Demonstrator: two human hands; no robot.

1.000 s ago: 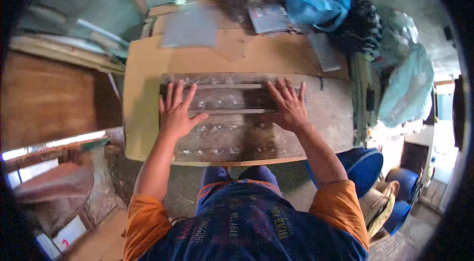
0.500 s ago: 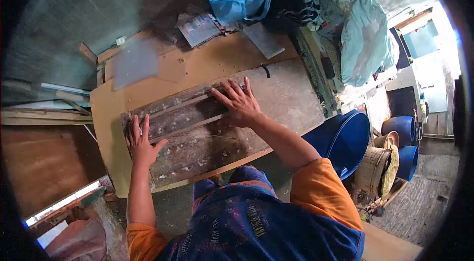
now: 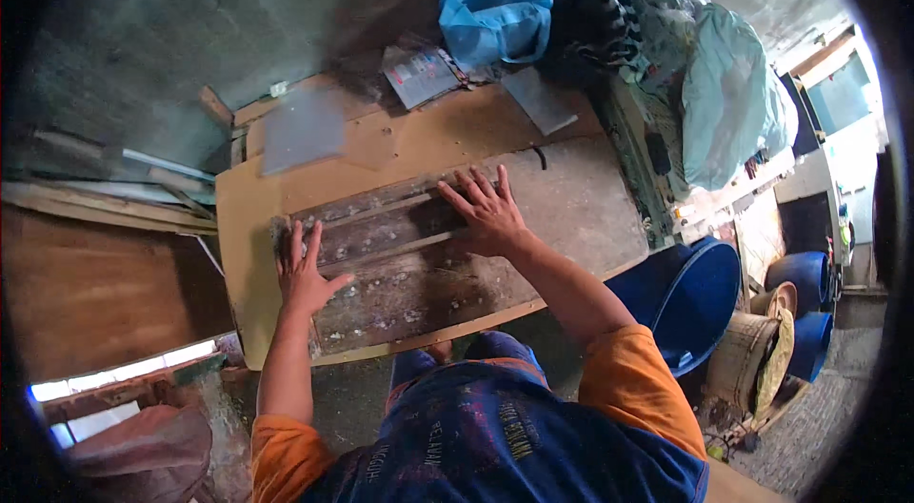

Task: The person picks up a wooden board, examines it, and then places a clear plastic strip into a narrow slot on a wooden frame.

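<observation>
A worn, stained wooden board [image 3: 586,208] lies slantwise on a tan tabletop [image 3: 249,260]. Two narrow wooden strips, an upper strip [image 3: 373,214] and a lower strip [image 3: 390,251], run roughly parallel across the board's left part. My left hand [image 3: 303,282] rests flat at their left ends, fingers stretched and thumb apart. Over their right ends, my right hand [image 3: 495,217] lies with its fingers spread and covers part of the wood. Neither hand is wrapped around anything. Pale spots and smears mark the board below the lower strip.
Along the table's back lie a translucent flat sheet [image 3: 303,132], a booklet [image 3: 419,77] and a grey flat piece [image 3: 541,101]. Beyond them sit a blue bag [image 3: 495,19] and a pale green plastic bag [image 3: 728,98]. A large blue drum [image 3: 700,303] stands close by the table's right side.
The whole view has shifted, so the table and its contents appear farther right and slightly lower. Both hands keep nearly the same places on the board and strips.
</observation>
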